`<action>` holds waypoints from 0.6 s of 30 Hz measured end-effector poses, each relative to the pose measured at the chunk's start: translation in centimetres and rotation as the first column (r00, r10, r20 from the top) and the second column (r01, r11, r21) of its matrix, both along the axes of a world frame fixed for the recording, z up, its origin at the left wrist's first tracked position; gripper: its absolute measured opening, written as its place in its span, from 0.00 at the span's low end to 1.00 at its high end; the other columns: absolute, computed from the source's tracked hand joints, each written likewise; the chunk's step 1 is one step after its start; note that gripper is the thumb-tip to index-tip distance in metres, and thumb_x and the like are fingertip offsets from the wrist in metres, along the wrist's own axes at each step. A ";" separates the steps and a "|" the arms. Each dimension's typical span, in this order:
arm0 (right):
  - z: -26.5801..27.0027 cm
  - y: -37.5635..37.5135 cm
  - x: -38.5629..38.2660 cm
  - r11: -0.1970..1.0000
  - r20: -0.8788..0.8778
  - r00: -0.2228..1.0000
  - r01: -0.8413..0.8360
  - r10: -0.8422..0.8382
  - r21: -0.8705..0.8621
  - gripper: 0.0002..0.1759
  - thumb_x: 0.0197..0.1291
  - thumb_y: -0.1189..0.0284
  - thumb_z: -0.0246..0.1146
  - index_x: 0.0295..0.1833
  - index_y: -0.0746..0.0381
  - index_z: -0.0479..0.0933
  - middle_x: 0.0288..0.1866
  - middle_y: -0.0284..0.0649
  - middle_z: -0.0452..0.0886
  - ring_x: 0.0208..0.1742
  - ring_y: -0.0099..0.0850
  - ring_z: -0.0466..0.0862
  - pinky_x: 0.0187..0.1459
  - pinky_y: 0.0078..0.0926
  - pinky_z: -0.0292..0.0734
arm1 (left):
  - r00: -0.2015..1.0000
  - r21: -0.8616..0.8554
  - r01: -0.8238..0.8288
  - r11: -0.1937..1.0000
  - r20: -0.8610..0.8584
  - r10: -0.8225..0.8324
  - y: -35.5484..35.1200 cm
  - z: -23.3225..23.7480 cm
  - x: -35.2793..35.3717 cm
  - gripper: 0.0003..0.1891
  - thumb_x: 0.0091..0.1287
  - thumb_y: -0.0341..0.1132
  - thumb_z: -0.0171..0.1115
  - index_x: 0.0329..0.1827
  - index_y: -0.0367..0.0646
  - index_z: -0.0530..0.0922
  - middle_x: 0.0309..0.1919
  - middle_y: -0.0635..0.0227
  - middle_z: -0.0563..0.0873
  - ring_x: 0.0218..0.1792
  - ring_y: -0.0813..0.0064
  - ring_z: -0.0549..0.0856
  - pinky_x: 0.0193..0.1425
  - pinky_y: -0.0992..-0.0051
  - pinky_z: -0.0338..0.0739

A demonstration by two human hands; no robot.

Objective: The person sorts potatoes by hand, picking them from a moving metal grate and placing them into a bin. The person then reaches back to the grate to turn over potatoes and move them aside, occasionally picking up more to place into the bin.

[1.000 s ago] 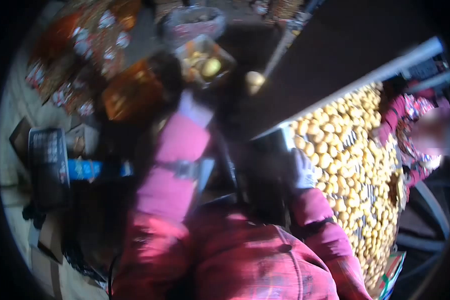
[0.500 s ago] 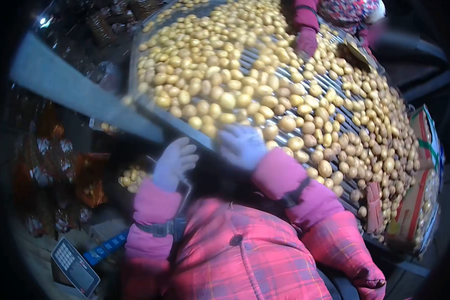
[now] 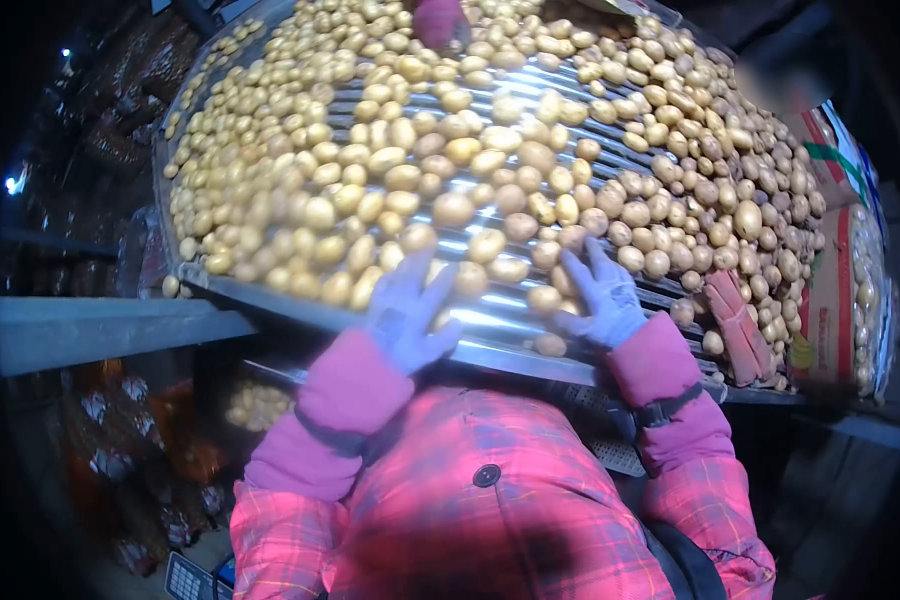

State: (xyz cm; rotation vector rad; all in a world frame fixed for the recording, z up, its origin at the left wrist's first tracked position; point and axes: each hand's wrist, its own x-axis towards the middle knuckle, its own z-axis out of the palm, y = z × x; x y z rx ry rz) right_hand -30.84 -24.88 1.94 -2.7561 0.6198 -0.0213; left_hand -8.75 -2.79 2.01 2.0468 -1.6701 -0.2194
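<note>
Yellow-brown potatoes (image 3: 454, 209) lie spread over a wide metal grading table with slats or rollers (image 3: 490, 330). At its near edge, left of centre, my left hand (image 3: 410, 312) is in a pale glove, with fingers spread among the potatoes. My right hand (image 3: 605, 300), gloved the same way, rests farther right with its fingers apart and touching or close to several potatoes. Both hands are open and grip nothing that I can see. Between them, shiny bare metal shows around a few potatoes.
Another person's gloved hand (image 3: 438, 22) reaches in at the far side. A folded pinkish-red cloth or glove (image 3: 738, 328) lies at the right, beside a red-and-tan carton (image 3: 828, 290). A metal beam (image 3: 120, 332) juts in from the left. Below it are potatoes (image 3: 258, 405) and a keypad device (image 3: 188, 578).
My view has swung to face the table. My left hand has come from beside the table edge onto the potatoes, and my right hand has shifted right. Both hands are now spread.
</note>
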 end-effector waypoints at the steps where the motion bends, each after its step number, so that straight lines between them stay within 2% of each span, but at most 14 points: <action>1: -0.3 -0.2 0.6 0.999 -0.007 1.000 0.010 -0.009 0.052 0.46 0.43 0.42 0.64 0.68 0.53 0.66 0.69 0.63 0.58 0.65 0.60 0.64 0.63 0.52 0.60 | 1.000 0.005 0.022 1.000 -0.022 -0.022 -0.9 -0.8 0.4 0.37 0.50 0.45 0.68 0.66 0.44 0.68 0.63 0.41 0.66 0.60 0.42 0.70 0.62 0.53 0.66; 3: -0.5 -0.7 2.1 0.999 0.076 0.996 -0.051 0.049 0.017 0.45 0.43 0.43 0.64 0.67 0.53 0.66 0.69 0.64 0.57 0.67 0.58 0.63 0.64 0.49 0.61 | 0.999 0.140 -0.003 0.990 0.044 -0.004 -2.6 -1.0 1.8 0.39 0.50 0.47 0.68 0.66 0.44 0.67 0.65 0.43 0.64 0.63 0.43 0.68 0.64 0.52 0.64; 4: -0.7 -1.5 3.0 0.996 0.070 0.994 -0.087 0.087 -0.002 0.43 0.46 0.46 0.64 0.67 0.52 0.66 0.69 0.62 0.58 0.68 0.55 0.63 0.64 0.47 0.62 | 0.978 0.097 -0.021 0.995 0.208 0.000 -3.5 -1.7 2.7 0.40 0.48 0.50 0.68 0.66 0.44 0.68 0.67 0.46 0.62 0.65 0.45 0.66 0.67 0.54 0.61; 5: -0.2 -2.3 3.9 0.994 0.014 0.995 -0.096 0.095 0.059 0.40 0.48 0.48 0.64 0.67 0.52 0.66 0.70 0.57 0.58 0.68 0.54 0.63 0.64 0.46 0.63 | 0.974 0.097 -0.017 0.995 0.225 -0.006 -4.3 -1.1 3.1 0.41 0.48 0.52 0.68 0.65 0.44 0.69 0.68 0.47 0.63 0.66 0.47 0.65 0.68 0.56 0.61; 7: -0.3 -3.6 5.1 0.988 0.079 0.986 -0.153 0.150 0.030 0.38 0.51 0.49 0.63 0.66 0.52 0.67 0.68 0.53 0.63 0.66 0.50 0.67 0.63 0.44 0.65 | 0.999 0.152 -0.017 0.988 0.033 0.012 -5.7 0.9 4.3 0.39 0.50 0.52 0.67 0.65 0.46 0.69 0.66 0.47 0.64 0.65 0.46 0.66 0.67 0.56 0.62; 8: -0.1 -4.1 5.3 0.988 0.082 0.985 -0.153 0.149 0.035 0.38 0.51 0.49 0.63 0.66 0.52 0.67 0.68 0.53 0.63 0.66 0.50 0.67 0.63 0.44 0.65 | 0.997 0.152 -0.056 0.987 0.053 0.049 -5.8 0.3 5.0 0.35 0.52 0.50 0.65 0.64 0.47 0.70 0.64 0.48 0.67 0.62 0.47 0.69 0.65 0.56 0.64; 10: 0.8 -5.1 5.9 0.969 0.059 0.997 -0.060 0.047 0.239 0.36 0.52 0.50 0.63 0.66 0.54 0.67 0.65 0.52 0.67 0.63 0.48 0.71 0.62 0.41 0.65 | 0.989 0.113 -0.098 0.989 0.120 0.084 -5.2 -0.6 5.2 0.34 0.52 0.48 0.65 0.63 0.46 0.71 0.62 0.48 0.69 0.61 0.47 0.70 0.64 0.56 0.65; 11: 1.6 -5.5 5.2 0.968 0.060 0.997 -0.059 0.046 0.243 0.36 0.52 0.50 0.63 0.66 0.54 0.67 0.65 0.52 0.67 0.63 0.48 0.71 0.62 0.41 0.65 | 0.979 0.077 -0.128 0.989 0.171 0.113 -4.9 -0.8 4.9 0.32 0.53 0.46 0.65 0.62 0.46 0.72 0.61 0.49 0.70 0.60 0.48 0.71 0.62 0.56 0.67; 13: 3.2 -7.3 1.6 0.977 0.246 0.959 0.095 -0.141 0.189 0.33 0.55 0.54 0.61 0.65 0.56 0.67 0.63 0.51 0.70 0.61 0.46 0.73 0.62 0.39 0.66 | 0.978 0.072 -0.101 0.992 0.188 0.086 -3.9 1.0 3.0 0.30 0.51 0.42 0.66 0.60 0.45 0.73 0.59 0.49 0.72 0.58 0.49 0.73 0.60 0.56 0.69; 15: 1.1 -10.4 -3.8 0.968 0.242 0.941 0.249 -0.236 -0.025 0.36 0.53 0.52 0.61 0.66 0.56 0.67 0.63 0.52 0.69 0.61 0.49 0.72 0.63 0.42 0.65 | 0.986 0.006 0.111 0.994 0.128 -0.111 -2.9 1.1 1.6 0.30 0.50 0.40 0.67 0.59 0.45 0.75 0.58 0.47 0.72 0.58 0.48 0.73 0.60 0.57 0.69; 16: 0.7 -10.7 -5.5 0.968 0.237 0.943 0.249 -0.234 -0.036 0.36 0.53 0.52 0.61 0.66 0.56 0.67 0.63 0.52 0.69 0.61 0.49 0.72 0.63 0.42 0.65 | 0.994 0.002 0.107 0.994 -0.001 -0.107 -2.9 0.4 0.6 0.30 0.50 0.41 0.67 0.59 0.46 0.75 0.58 0.46 0.72 0.58 0.47 0.73 0.60 0.56 0.68; 17: 0.3 -10.3 -6.9 0.955 0.100 0.969 0.241 -0.226 -0.171 0.38 0.51 0.49 0.62 0.66 0.55 0.66 0.64 0.53 0.68 0.63 0.51 0.70 0.63 0.45 0.63 | 0.987 0.004 0.100 0.995 -0.125 -0.098 -2.9 -0.1 -0.5 0.30 0.49 0.41 0.68 0.58 0.46 0.75 0.59 0.44 0.71 0.58 0.46 0.73 0.60 0.56 0.68; 18: 0.4 -9.5 -7.4 0.932 -0.035 0.972 0.213 -0.233 -0.294 0.40 0.50 0.47 0.62 0.67 0.54 0.66 0.65 0.54 0.67 0.64 0.53 0.68 0.64 0.48 0.62 | 0.997 -0.027 0.083 0.996 -0.005 -0.083 -2.8 0.2 -1.6 0.30 0.49 0.42 0.68 0.58 0.47 0.76 0.59 0.43 0.70 0.58 0.44 0.72 0.61 0.54 0.67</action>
